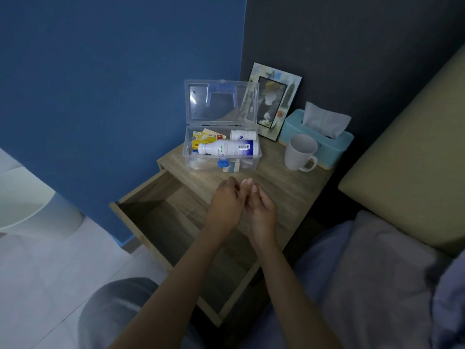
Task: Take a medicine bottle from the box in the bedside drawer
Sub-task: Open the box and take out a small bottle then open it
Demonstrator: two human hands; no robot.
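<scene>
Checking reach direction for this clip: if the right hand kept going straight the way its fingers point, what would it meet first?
Probably the front wall of the open clear box, near its blue latch; the right hand looks empty.

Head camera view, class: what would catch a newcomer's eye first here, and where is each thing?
The clear plastic box with its lid raised stands on the wooden bedside table, a large white medicine bottle with a blue band lying on top inside. Just in front, the left hand and right hand meet, holding nothing, above the open, bare wooden drawer.
</scene>
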